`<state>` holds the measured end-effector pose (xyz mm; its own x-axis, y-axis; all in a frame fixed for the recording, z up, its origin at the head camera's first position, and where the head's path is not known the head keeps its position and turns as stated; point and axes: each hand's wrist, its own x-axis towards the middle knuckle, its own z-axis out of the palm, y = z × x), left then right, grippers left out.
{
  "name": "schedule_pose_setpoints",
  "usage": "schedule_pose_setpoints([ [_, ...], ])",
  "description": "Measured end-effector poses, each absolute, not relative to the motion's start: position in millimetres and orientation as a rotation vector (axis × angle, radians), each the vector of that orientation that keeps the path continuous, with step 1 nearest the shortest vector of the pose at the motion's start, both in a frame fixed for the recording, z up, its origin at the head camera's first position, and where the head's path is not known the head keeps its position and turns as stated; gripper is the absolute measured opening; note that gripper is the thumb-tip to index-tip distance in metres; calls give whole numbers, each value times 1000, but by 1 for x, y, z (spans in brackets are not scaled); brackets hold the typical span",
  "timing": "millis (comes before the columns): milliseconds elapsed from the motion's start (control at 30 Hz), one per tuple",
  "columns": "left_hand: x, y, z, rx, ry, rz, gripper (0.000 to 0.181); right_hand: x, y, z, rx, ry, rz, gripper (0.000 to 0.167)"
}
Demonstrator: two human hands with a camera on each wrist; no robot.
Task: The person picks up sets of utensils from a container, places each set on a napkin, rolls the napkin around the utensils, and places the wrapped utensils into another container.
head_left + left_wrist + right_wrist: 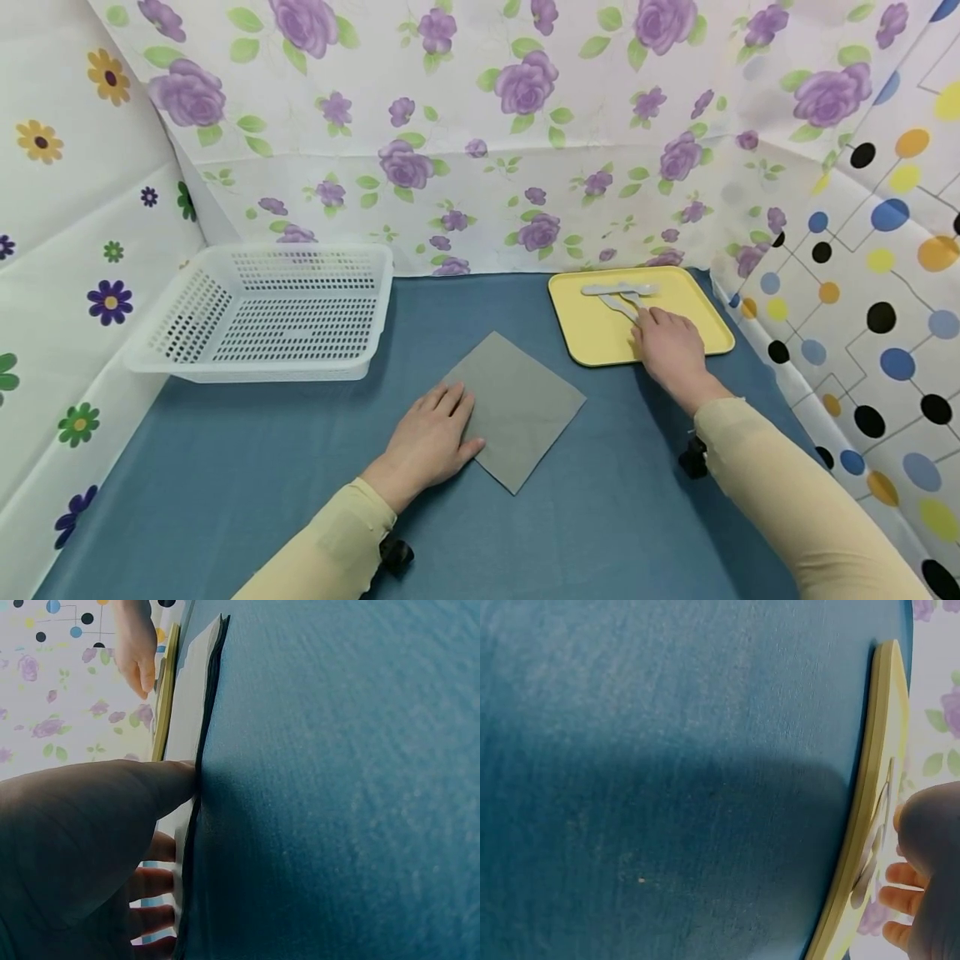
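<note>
A grey folded napkin (517,408) lies flat on the blue cloth, turned cornerwise. My left hand (427,437) rests on its left edge with fingers extended, the thumb (169,784) touching the near edge. Over the yellow tray (592,337), my right hand (671,350) reaches down with bent fingers to the near ends of some pale cutlery. A knife (600,290) lies across the top; two more pieces of cutlery (617,307) slant below it, their ends partly hidden by the fingers. In the right wrist view the fingers (904,900) look apart from the cutlery (866,877).
A white perforated plastic basket (292,371) stands at the back left of the blue-covered table (262,475). Flowered sheeting (465,167) hangs behind, and a dotted sheet (862,333) borders the right side, close to the tray.
</note>
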<state>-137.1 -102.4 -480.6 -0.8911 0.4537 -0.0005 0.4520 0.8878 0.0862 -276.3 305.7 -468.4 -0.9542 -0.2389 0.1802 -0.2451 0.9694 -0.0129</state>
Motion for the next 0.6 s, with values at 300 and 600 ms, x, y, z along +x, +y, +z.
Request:
schedule_pose_setpoints([
  [300,-136,-103,-479,727,3040,129,72,-285,313,-471,310,-2953,119,44],
  [600,-136,-103,-479,718,3028,154,72,-290,315,-470,272,-3003,135,40],
])
